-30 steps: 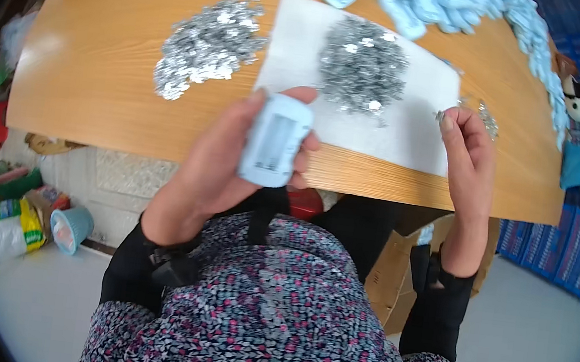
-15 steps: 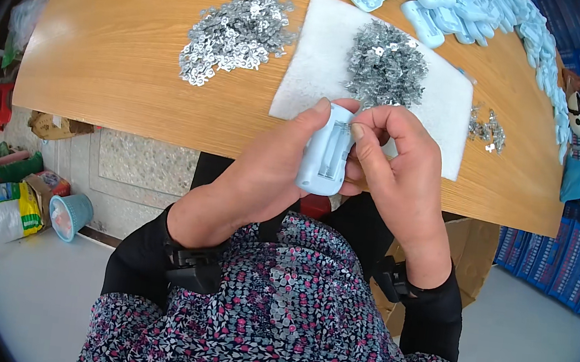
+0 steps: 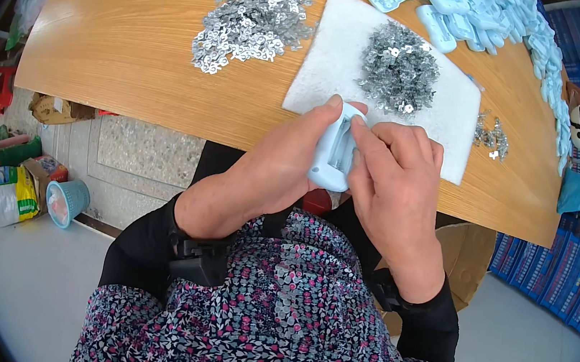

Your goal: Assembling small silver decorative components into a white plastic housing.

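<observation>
My left hand (image 3: 287,144) is wrapped round the left side of a light blue plastic battery casing (image 3: 329,176), its thumb by the upper end. The casing's long, open battery slot faces up. My right hand (image 3: 396,172) is closed against the right edge, with one fingertip pressed at the slot's upper end. Whether a small metal piece lies under that fingertip is hidden. Just beyond my hands, a heap of small metal contact pieces (image 3: 399,68) rests on a white padded sheet (image 3: 319,61).
Left of the sheet, flat silvery metal pieces (image 3: 251,28) form another pile on the wooden table (image 3: 119,37). Many light blue casings (image 3: 470,15) are heaped at the far right. A few metal pieces (image 3: 491,137) lie right of the sheet. The table's front edge runs beneath my forearms.
My right hand has turned, and a fingertip has shifted from the casing's upper right edge onto the slot's upper end. The casing has tilted slightly. The whole view has shifted a little.
</observation>
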`<state>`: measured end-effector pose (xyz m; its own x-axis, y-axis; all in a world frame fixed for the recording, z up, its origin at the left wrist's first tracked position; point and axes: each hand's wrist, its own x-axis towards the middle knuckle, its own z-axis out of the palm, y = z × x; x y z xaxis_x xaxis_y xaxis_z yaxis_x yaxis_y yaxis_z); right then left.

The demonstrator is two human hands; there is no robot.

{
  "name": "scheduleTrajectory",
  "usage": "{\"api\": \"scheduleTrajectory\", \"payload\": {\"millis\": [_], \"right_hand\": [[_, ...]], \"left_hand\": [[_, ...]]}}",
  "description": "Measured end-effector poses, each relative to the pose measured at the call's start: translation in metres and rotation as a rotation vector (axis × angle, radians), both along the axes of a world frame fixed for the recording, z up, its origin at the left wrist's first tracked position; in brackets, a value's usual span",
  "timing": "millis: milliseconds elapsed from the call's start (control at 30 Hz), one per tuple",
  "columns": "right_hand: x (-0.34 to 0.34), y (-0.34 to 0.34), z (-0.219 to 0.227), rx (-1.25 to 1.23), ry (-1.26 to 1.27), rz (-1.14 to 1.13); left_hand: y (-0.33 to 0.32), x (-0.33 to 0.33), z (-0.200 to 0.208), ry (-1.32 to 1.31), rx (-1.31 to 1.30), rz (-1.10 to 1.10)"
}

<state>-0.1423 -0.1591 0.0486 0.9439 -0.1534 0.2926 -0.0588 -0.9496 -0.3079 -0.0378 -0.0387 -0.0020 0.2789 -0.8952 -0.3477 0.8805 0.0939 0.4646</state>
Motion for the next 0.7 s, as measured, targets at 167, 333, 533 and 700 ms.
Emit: {"api": "scheduleTrajectory", "payload": {"millis": [167,333,533,700], "right_hand": [[-0.012,-0.019,0.003,0.384,-0.016,-0.159],[-0.010,-0.017,0.003,1.165,0.077,-0.253],[-0.015,-0.024,-0.004,1.262,0.091,-0.202],[-0.020,-0.020,0.000,1.273,0.161,-0.214]], "left_hand": [[0.003,0.007,0.000,-0.073,-0.069,-0.100],[0.002,0.006,0.004,-0.153,-0.147,-0.155],[0.006,0.012,0.009,-0.725,0.130,-0.204],[0.008,0.013,0.020,-1.228,0.162,-0.259]]}}
